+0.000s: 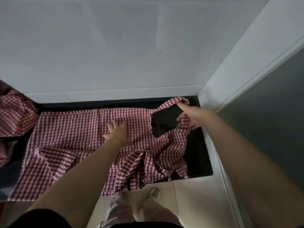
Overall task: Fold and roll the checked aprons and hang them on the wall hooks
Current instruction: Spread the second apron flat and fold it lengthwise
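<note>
Left hand (117, 133) flat, fingers spread, pressing checked apron (69, 137) onto dark counter (199, 160). Right hand (191, 118) hooked through neck loop (174, 103), forefinger straight, stretching it toward the corner. Near edge bunched, spilling off (likely to slide floorward if released). Second apron (15, 112) heaped far left.

Checked apron (65, 129) spread on counter (197, 155), left hand (117, 131) flat, right hand (192, 116) pinching strap (171, 104)

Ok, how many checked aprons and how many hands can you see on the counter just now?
Checked aprons: 2, one spread flat, one bunched at the left edge
Hands: 2, left hand pressing flat on the spread one, right hand holding its neck strap
Total: 4
</note>
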{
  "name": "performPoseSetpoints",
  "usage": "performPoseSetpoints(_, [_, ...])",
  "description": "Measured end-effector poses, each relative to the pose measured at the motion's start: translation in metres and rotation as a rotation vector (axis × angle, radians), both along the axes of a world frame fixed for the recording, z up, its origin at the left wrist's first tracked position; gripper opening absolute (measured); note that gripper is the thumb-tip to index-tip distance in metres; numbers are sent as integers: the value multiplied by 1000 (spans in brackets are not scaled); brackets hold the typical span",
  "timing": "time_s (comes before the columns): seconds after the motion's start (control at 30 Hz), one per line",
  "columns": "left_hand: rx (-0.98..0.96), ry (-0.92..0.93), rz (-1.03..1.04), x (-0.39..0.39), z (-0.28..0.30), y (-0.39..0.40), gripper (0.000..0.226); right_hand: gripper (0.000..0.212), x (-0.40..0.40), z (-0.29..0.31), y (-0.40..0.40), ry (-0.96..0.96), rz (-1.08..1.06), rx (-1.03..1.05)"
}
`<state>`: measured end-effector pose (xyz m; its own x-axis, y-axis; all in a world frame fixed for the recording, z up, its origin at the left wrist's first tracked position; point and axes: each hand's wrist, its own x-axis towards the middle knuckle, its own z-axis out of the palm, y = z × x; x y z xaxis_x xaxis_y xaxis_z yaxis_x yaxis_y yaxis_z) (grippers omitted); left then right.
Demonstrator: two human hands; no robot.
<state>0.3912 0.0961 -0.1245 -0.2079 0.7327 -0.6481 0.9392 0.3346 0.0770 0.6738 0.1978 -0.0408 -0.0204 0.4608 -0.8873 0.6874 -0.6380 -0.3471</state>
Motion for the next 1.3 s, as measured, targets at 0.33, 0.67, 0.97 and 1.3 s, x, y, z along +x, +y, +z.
performPoseSetpoints(0.33, [-61,-36,-117,26,5,-20,111,36,12,2,-30,-246,380,-98])
performPoseSetpoints(0.67, [259,-161,-52,35,32,-13,52,35,10,12,-38,230,-156,86])
performPoseSetpoints(0.97, [301,-680,-32,127,52,-27,18,30,-14,9,-57,29,-246,298])
performPoseSetpoints(1.3, [147,-987,462,97,51,-4,15,28,12,8,-82,383,-222,196])
